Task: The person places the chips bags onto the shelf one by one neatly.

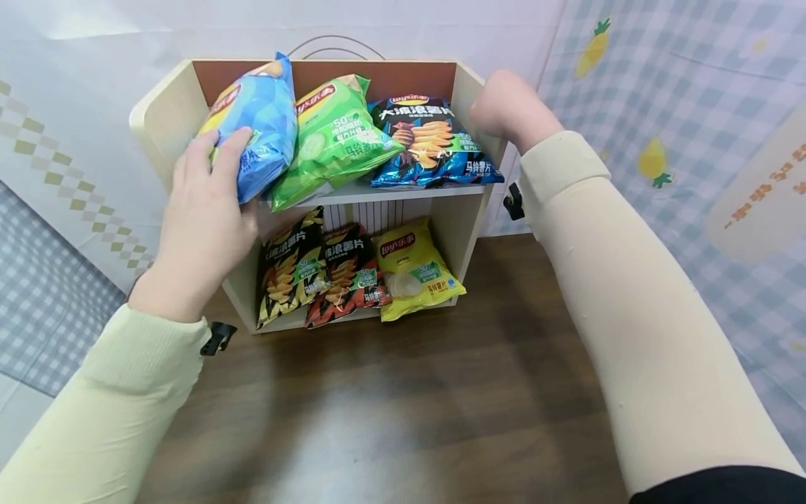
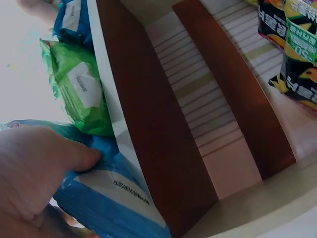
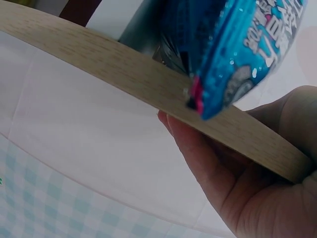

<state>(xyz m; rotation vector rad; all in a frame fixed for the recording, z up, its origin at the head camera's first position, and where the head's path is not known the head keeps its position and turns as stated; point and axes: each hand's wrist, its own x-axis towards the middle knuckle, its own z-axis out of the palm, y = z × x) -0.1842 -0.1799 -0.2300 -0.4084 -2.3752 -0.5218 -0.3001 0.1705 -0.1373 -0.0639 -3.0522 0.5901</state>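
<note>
My left hand [image 1: 204,206] grips a blue bag of potato chips [image 1: 267,133] at the left end of the upper shelf. In the left wrist view the thumb [image 2: 81,154] presses against the bag's underside, and the fingertips are hidden. A green chip bag [image 1: 340,140] leans right beside the blue one. Farther right lies a dark blue chip bag [image 1: 431,143], near the right side panel. My right hand [image 1: 513,105] holds the edge of that wooden side panel [image 3: 124,67], with fingers on its outer face and the thumb side across the edge.
On the lower level of the small shelf unit [image 1: 151,133] stand a black-and-yellow chip bag [image 1: 292,269], a black-and-red one [image 1: 346,273] and a yellow one [image 1: 415,269]. Brown wood-grain floor [image 1: 403,399] lies in front. Checked cloth [image 1: 693,84] hangs at the right.
</note>
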